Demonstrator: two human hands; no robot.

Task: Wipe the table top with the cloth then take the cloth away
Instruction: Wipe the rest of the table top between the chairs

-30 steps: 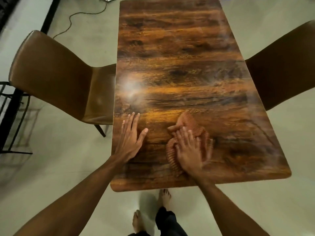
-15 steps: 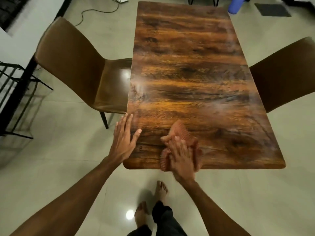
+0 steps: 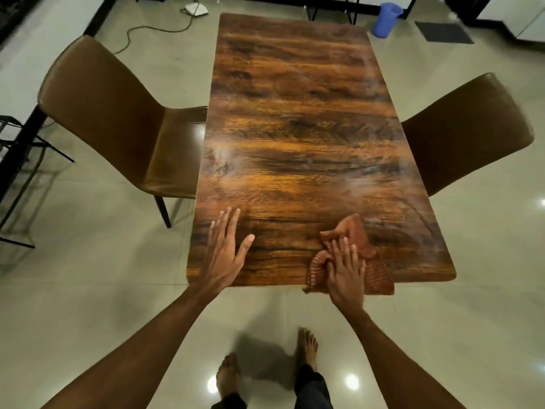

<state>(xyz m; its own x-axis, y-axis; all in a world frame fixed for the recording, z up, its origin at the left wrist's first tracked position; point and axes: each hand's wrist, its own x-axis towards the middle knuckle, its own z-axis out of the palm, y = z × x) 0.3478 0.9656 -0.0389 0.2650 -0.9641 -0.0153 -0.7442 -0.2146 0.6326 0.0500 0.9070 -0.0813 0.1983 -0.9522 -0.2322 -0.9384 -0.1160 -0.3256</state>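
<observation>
A dark wood-grain table top (image 3: 295, 137) stretches away from me. A rust-orange ribbed cloth (image 3: 374, 273) lies crumpled at the table's near edge, right of centre, with its lower part hanging over the edge. My right hand (image 3: 345, 270) presses flat on the cloth, fingers spread and pointing away from me. My left hand (image 3: 224, 252) rests palm down on the bare wood near the table's near left corner, fingers apart, holding nothing.
A brown chair (image 3: 118, 125) stands at the table's left side and another brown chair (image 3: 463, 134) at its right. A blue bucket (image 3: 385, 19), a dark mat (image 3: 443, 32) and a cable (image 3: 153, 28) lie on the tiled floor beyond. My bare feet (image 3: 306, 346) are below the near edge.
My right hand has slid the cloth toward me and then rightward along the near edge, where it now overhangs. My left hand stays flat near the left corner. The view has pulled back.
</observation>
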